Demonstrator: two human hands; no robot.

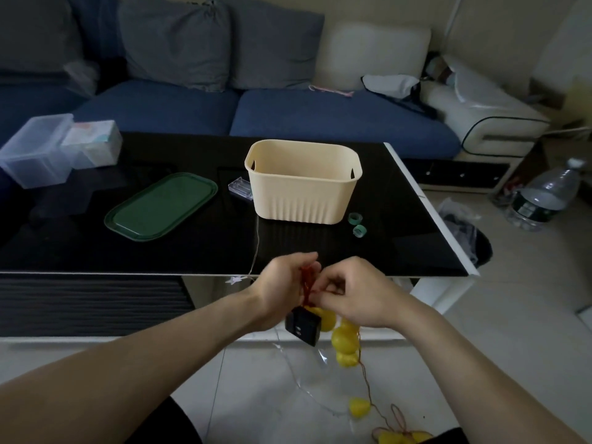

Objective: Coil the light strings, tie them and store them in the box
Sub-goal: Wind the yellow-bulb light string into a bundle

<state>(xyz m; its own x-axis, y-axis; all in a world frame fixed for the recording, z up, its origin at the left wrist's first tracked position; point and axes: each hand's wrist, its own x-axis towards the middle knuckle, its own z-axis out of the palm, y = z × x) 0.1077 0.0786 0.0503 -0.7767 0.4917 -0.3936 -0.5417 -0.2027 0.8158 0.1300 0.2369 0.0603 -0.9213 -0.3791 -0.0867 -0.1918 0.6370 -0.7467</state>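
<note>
Forearms nearest. My left hand (282,283) grips red wire coil (308,283), battery pack (303,325) hanging below; right hand (355,296) pinches wire. Yellow bulbs (344,342) trail to floor. Coiling underway, I judge; next: wind slack, tie, drop in box (302,182).

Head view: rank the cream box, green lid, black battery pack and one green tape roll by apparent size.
1. cream box and green lid, too alike to rank
2. black battery pack, though nearer the camera
3. green tape roll
</note>
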